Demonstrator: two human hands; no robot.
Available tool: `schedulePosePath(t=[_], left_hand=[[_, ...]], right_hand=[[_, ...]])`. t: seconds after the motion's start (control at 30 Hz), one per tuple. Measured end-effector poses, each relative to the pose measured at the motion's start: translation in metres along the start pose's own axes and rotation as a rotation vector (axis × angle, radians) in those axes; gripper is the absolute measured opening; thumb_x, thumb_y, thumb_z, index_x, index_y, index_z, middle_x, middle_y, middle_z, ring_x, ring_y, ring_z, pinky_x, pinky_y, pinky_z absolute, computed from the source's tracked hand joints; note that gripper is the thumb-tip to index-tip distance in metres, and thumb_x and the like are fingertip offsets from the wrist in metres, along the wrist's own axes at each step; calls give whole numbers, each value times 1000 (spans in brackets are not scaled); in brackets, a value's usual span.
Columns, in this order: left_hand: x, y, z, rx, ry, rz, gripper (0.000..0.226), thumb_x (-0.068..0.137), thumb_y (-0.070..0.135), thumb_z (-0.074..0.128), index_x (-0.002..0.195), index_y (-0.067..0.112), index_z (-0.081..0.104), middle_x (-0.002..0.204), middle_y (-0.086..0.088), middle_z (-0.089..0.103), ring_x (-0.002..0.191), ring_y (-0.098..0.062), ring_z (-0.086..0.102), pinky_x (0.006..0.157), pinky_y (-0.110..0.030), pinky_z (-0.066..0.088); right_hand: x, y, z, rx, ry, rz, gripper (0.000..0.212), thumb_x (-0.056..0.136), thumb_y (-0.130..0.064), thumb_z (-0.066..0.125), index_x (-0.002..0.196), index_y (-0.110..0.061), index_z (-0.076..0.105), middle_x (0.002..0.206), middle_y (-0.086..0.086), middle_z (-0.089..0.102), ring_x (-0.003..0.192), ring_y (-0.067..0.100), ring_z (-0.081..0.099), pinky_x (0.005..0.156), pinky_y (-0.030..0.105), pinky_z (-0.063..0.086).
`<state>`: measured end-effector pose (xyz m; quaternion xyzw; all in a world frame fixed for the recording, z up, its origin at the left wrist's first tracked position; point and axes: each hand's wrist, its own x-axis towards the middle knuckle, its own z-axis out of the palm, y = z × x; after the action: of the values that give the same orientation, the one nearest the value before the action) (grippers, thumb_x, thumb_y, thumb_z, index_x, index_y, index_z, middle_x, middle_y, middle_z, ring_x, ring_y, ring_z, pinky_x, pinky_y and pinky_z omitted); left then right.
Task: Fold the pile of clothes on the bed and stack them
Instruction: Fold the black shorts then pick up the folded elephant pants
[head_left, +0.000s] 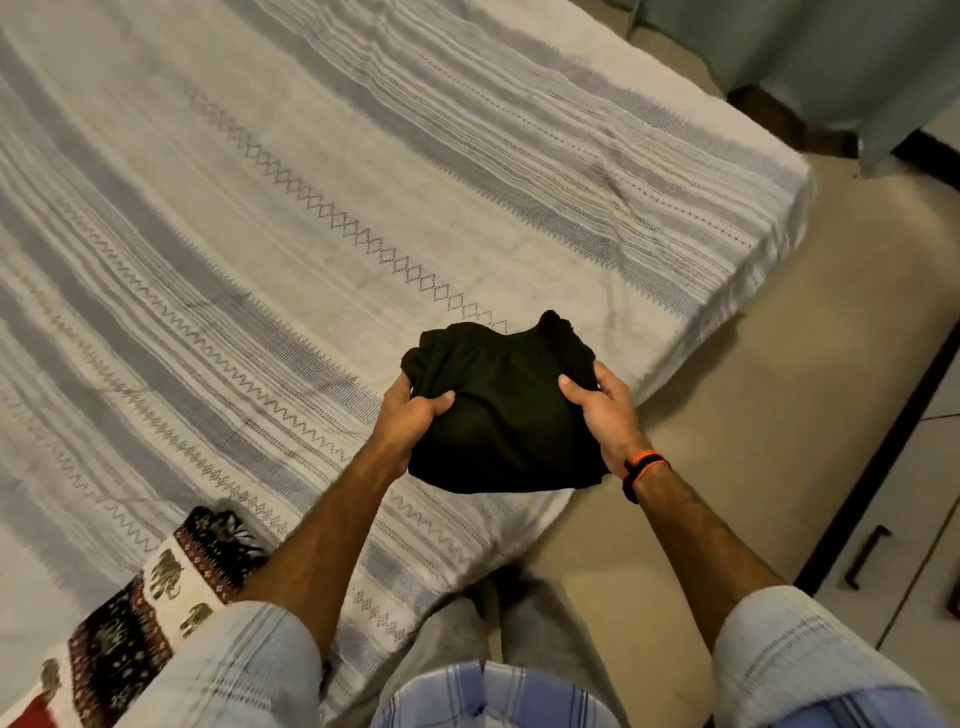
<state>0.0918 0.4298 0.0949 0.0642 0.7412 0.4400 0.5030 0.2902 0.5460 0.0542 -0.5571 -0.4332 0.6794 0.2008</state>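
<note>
Head view, looking down past two bare forearms at a bed covered with a white spread that carries grey stripes and zigzag lines. Both hands hold one bundle of black cloth just above the bed's near edge. The left hand grasps the bundle's left side, thumb lying across the top of the fabric and fingers curled underneath. The right hand grasps the right side the same way, thumb on top, fingers tucked behind; a black and orange wristband circles that wrist. Each grip is clenched on the cloth. The bundle looks folded or bunched, though its dark surface hides the creases, so its exact shape is hard to tell.

A patterned garment with elephant motifs lies at the bed's lower left, well apart from the black cloth and partly hidden by the left sleeve. Most of the spread beyond the hands lies flat and open. To the right, the bed's edge drops to a beige tiled floor, with a cabinet handle near the right border.
</note>
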Motion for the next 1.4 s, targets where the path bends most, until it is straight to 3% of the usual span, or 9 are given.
schedulePosePath(t=[0.33,0.57,0.6,0.67,0.73,0.8,1.0,1.2,1.4], left_hand=[[122,59,68,38,-50,13,63,91,12,68,147,17,41,142,-4,51,125,-26,52,100,-35,44],[175,92,93,-18,-47,17,57,91,10,67,144,19,44,126,2,56,96,-10,57,86,-26,47],[189,90,97,31,-14,23,58,91,12,68,144,18,43,127,1,55,101,-13,57,90,-28,47],[208,77,99,344,50,24,66,90,19,70,146,15,35,138,-7,52,120,-26,54,102,-35,44],[223,57,105,650,70,-28,77,87,21,73,149,10,28,145,-15,46,131,-35,47,110,-42,40],[232,38,115,798,51,-5,84,85,22,74,151,12,25,151,-15,38,137,-35,40,113,-45,37],[234,7,138,881,-165,-6,78,88,23,71,153,17,29,158,-10,28,143,-29,31,119,-37,26],[215,23,137,791,-117,11,75,88,21,72,151,13,32,153,-9,38,139,-27,38,115,-35,32],[171,40,122,639,-57,-29,73,88,25,72,150,16,34,151,-9,43,136,-29,43,112,-40,40]], right_hand=[[126,-61,-33,-88,45,-38,49,94,-23,64,141,-22,52,135,-6,60,125,18,56,111,45,42],[196,-86,-51,-61,32,-36,54,90,-28,69,141,-22,52,135,-6,61,124,16,58,109,44,44],[211,-84,-54,-145,44,-41,56,89,-32,70,141,-22,52,135,-5,61,124,17,57,109,45,44],[229,-72,-59,-574,95,-50,63,88,-39,69,144,-19,46,137,4,58,126,26,55,108,47,43],[236,-57,-57,-1073,86,-15,72,90,-33,67,151,-15,32,145,15,45,130,37,45,108,49,40],[237,-44,-52,-1264,8,-49,73,92,-24,63,153,-13,25,153,17,32,135,38,36,110,48,37],[239,-16,-47,-1267,-309,25,75,93,-25,62,156,-18,22,163,11,15,145,34,25,119,43,26],[231,-32,-50,-1135,-285,-25,70,92,-23,64,153,-15,29,160,10,27,144,30,30,119,39,27],[192,-57,-38,-901,-231,-57,64,89,-18,70,146,-13,40,146,10,47,129,25,51,105,33,44]])
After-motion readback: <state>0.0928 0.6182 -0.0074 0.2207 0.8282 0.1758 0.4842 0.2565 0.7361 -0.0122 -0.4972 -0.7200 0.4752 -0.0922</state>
